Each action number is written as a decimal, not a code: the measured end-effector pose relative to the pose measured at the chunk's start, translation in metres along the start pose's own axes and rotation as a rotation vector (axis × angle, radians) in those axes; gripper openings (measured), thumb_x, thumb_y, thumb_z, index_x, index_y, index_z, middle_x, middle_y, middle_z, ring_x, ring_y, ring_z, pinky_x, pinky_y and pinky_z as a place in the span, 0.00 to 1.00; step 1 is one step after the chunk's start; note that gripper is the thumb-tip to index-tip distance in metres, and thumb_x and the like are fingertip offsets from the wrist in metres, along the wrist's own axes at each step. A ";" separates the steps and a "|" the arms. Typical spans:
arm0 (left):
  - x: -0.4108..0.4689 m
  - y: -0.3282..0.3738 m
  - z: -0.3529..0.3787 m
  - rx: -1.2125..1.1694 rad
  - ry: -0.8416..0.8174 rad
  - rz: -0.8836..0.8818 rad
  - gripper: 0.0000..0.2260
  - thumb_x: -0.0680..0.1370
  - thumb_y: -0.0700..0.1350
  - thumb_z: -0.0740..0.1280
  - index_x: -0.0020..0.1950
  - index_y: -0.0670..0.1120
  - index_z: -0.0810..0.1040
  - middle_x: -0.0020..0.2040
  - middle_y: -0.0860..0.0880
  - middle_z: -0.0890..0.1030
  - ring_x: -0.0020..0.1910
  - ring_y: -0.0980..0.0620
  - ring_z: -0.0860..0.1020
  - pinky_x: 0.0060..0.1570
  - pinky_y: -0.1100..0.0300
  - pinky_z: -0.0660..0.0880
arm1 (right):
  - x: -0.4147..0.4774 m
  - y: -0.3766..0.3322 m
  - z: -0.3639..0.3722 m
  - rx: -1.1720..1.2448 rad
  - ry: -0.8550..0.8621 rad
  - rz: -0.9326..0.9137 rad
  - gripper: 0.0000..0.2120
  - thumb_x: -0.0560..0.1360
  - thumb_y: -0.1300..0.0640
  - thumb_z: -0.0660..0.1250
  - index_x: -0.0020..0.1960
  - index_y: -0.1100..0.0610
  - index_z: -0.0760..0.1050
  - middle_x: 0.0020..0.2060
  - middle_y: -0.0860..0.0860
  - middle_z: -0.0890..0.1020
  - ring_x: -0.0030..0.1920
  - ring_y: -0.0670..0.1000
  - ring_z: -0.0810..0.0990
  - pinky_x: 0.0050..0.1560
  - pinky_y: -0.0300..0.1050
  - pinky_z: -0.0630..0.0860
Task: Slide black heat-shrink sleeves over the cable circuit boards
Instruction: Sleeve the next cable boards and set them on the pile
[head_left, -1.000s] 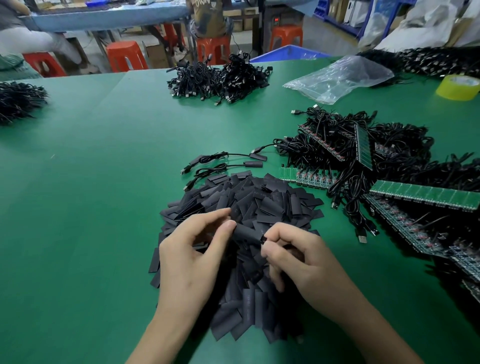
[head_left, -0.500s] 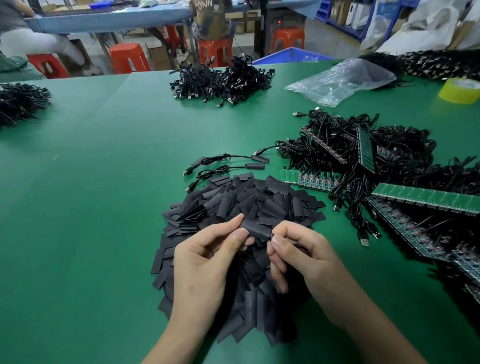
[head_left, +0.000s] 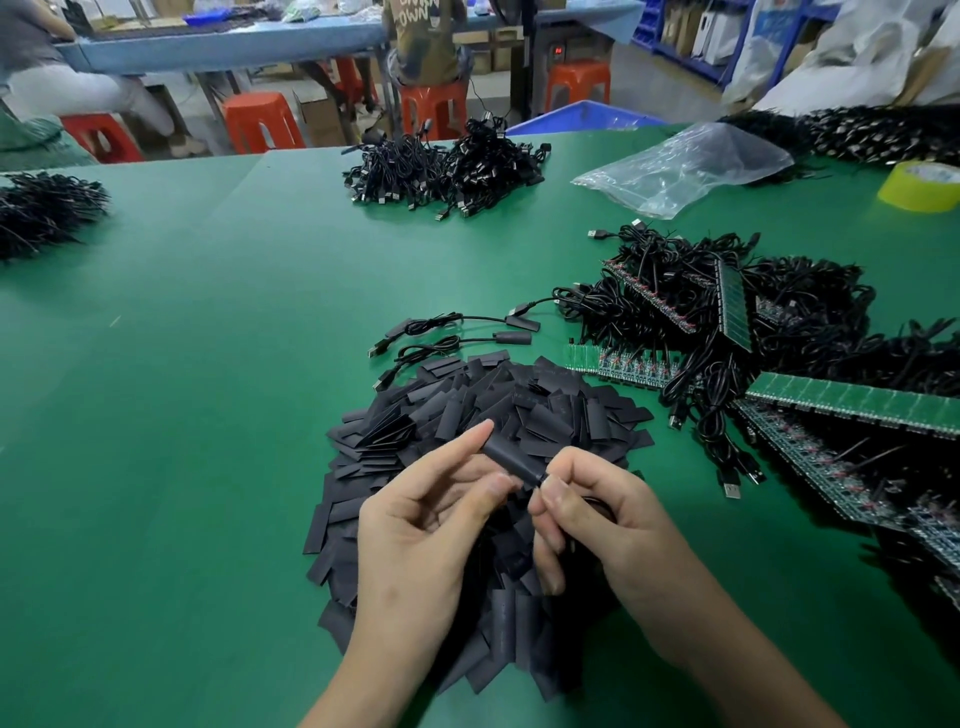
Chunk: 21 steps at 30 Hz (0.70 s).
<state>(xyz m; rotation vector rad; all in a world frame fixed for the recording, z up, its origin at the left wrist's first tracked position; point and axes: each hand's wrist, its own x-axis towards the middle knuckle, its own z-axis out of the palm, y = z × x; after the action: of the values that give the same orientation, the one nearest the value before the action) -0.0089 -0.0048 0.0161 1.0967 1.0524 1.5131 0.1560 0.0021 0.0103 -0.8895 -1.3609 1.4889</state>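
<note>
A heap of flat black heat-shrink sleeves (head_left: 524, 410) lies on the green table in front of me. Above it, my left hand (head_left: 415, 530) pinches one black sleeve (head_left: 511, 457) between thumb and fingers, index finger stretched along it. My right hand (head_left: 597, 514) pinches the cable end at the sleeve's right mouth; the board inside is hidden. A tangle of black cables with green circuit board strips (head_left: 852, 405) fills the right side. Two sleeved cables (head_left: 467, 338) lie just beyond the heap.
More black cable bundles (head_left: 447, 166) sit at the far middle, and another bundle (head_left: 47, 208) at the far left. A clear plastic bag (head_left: 685, 166) and a yellow tape roll (head_left: 922, 187) lie far right. People sit at a bench beyond the table.
Both hands have lifted slightly and moved right with the sleeve. My left index finger has straightened along the sleeve, which now tilts down toward my right hand.
</note>
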 end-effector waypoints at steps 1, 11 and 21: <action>-0.001 0.000 0.002 -0.034 -0.006 -0.022 0.20 0.71 0.41 0.76 0.61 0.53 0.84 0.45 0.46 0.86 0.44 0.55 0.84 0.48 0.67 0.78 | 0.000 0.000 0.001 0.043 0.001 0.009 0.10 0.82 0.54 0.62 0.43 0.56 0.75 0.31 0.51 0.74 0.29 0.52 0.77 0.37 0.44 0.76; -0.018 -0.001 0.016 0.326 -0.321 -0.083 0.17 0.74 0.57 0.71 0.63 0.61 0.82 0.47 0.54 0.87 0.44 0.55 0.86 0.46 0.66 0.78 | 0.007 -0.010 -0.005 0.717 0.186 -0.026 0.04 0.77 0.58 0.66 0.45 0.58 0.78 0.38 0.54 0.77 0.39 0.50 0.80 0.43 0.44 0.81; 0.065 0.032 -0.019 0.911 -0.188 0.189 0.06 0.78 0.51 0.71 0.52 0.54 0.86 0.38 0.62 0.83 0.40 0.68 0.79 0.44 0.76 0.70 | 0.011 0.001 -0.020 0.110 0.570 -0.096 0.11 0.77 0.53 0.68 0.57 0.55 0.81 0.48 0.52 0.86 0.54 0.50 0.85 0.54 0.42 0.81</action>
<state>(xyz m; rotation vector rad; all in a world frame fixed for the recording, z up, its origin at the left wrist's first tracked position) -0.0433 0.0513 0.0521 1.9575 1.5871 1.0145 0.1705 0.0189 0.0078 -1.0586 -0.8793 1.1064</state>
